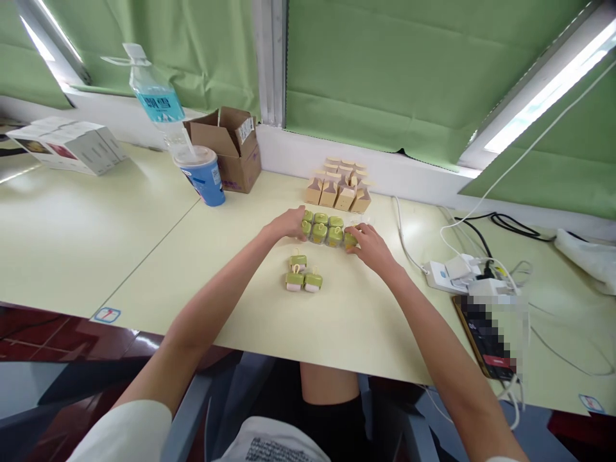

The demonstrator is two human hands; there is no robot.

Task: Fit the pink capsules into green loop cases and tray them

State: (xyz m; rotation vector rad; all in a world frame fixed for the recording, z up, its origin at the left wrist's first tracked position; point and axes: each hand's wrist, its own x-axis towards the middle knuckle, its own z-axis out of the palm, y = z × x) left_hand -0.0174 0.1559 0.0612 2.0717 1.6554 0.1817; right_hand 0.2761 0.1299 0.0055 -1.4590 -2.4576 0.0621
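Small containers with green lids and clear bodies (319,232) stand in two close rows on the table. My left hand (289,224) presses against the left end of the rows, its fingers curved round the end containers. At the right end, my right hand (371,249) has thumb and fingers round another green-lidded container (350,239), partly hidden by the fingers. Nearer to me are three similar pieces with green tops, pale lower parts and small loops (313,281). Behind the rows stand several small open cardboard boxes (345,196).
On the left are a blue cup (206,183), a clear bottle (156,96), an open brown carton (248,163) and white boxes (91,151). On the right lie a power strip (440,276), loose cables and a phone (481,333). The table's front edge runs before my lap.
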